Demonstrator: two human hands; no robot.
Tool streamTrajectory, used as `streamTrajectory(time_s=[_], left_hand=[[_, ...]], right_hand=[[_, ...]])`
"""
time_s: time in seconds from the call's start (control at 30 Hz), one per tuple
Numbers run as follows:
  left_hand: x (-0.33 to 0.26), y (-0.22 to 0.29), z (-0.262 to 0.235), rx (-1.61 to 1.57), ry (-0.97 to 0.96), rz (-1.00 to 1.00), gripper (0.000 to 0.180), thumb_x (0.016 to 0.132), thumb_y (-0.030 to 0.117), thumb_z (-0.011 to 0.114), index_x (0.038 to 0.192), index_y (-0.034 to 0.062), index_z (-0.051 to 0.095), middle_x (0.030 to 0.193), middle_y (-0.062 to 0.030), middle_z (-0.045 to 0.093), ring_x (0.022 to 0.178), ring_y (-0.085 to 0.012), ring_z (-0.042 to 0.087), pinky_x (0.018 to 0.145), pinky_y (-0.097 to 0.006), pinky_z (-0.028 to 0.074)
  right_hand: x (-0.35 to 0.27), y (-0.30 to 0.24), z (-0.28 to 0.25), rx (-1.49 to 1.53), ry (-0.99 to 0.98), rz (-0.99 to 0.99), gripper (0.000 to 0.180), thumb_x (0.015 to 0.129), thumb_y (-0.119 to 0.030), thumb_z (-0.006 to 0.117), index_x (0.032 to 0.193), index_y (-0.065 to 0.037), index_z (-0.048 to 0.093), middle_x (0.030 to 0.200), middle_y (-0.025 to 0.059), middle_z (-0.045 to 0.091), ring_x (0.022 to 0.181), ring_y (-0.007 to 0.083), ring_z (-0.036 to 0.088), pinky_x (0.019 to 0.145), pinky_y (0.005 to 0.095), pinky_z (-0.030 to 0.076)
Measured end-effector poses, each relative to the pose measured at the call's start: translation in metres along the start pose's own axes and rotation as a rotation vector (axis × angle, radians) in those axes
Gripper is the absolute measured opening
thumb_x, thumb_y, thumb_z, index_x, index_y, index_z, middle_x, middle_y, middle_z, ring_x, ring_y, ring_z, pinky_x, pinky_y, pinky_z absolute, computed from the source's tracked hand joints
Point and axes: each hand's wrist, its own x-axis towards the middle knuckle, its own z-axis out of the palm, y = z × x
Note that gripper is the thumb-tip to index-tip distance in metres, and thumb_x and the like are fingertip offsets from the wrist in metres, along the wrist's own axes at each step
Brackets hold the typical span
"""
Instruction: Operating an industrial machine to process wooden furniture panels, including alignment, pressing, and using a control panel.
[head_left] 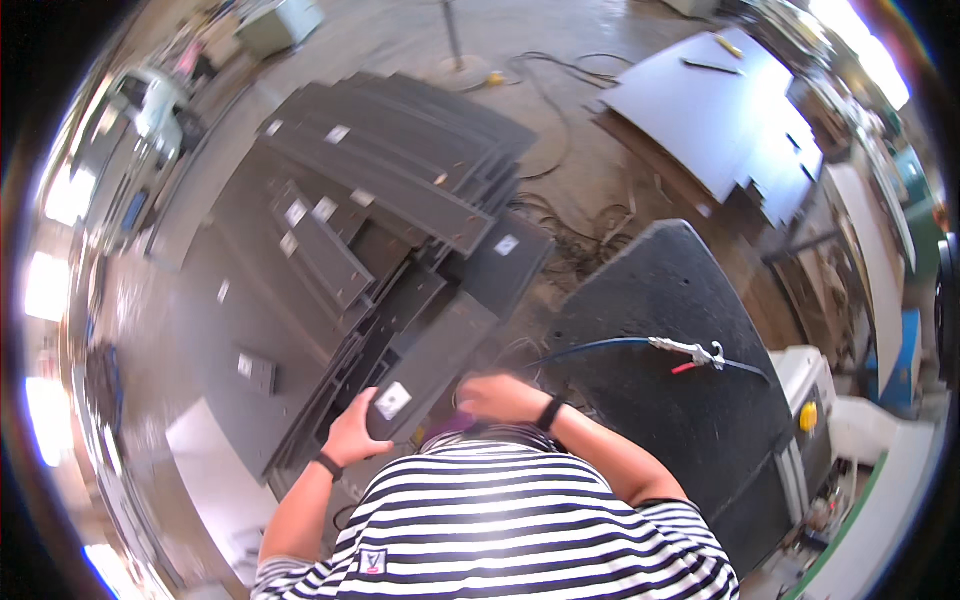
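Observation:
A long dark grey panel [430, 355] with a white label lies on the near edge of a stack, its near end close to my body. At its left near end my left hand [352, 432] rests against it, thumb and forefinger spread apart. To the right of that panel, my right hand [492, 398] is curled and smeared by motion. Purple cloth [450, 424] shows at and below its fingers, partly hidden by the hand and my striped shirt. Both wrists wear dark bands.
Stacked dark grey panels [380, 150] of varied sizes, several labelled, fill the left and far side. A black-topped table [665, 285] stands right, bearing an air blow gun [688, 350] on a blue hose. Farther right is a pale panel stack [700, 110]; hoses [560, 80] lie on the floor.

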Motion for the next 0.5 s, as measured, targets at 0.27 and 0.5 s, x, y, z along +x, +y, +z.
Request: streamTrajectory(time_s=[0.27, 0.5], left_hand=[[-0.048, -0.107, 0.110, 0.148, -0.287, -0.385, 0.098, 0.054, 0.040, 0.081, 0.137, 0.0119, 0.039, 0.124, -0.0168, 0.057, 0.115, -0.0337, 0.055, 0.094, -0.042, 0.048], [-0.058, -0.161, 0.187, 0.134, -0.207, -0.718, 0.095, 0.061, 0.035, 0.075, 0.143, 0.0156, 0.031, 0.131, -0.0148, 0.049, 0.124, -0.0322, 0.046, 0.103, -0.046, 0.039]], right_hand=[[-0.029, 0.031, 0.016, 0.153, 0.120, 0.185, 0.029, 0.091, -0.023, 0.063, 0.111, -0.003, 0.062, 0.095, 0.0163, 0.069, 0.087, 0.0238, 0.068, 0.077, 0.0314, 0.052], [-0.010, 0.031, 0.014, 0.062, -0.020, 0.348, 0.022, 0.091, -0.015, 0.061, 0.108, -0.001, 0.064, 0.091, 0.0102, 0.070, 0.086, 0.0159, 0.067, 0.076, 0.0281, 0.051]])
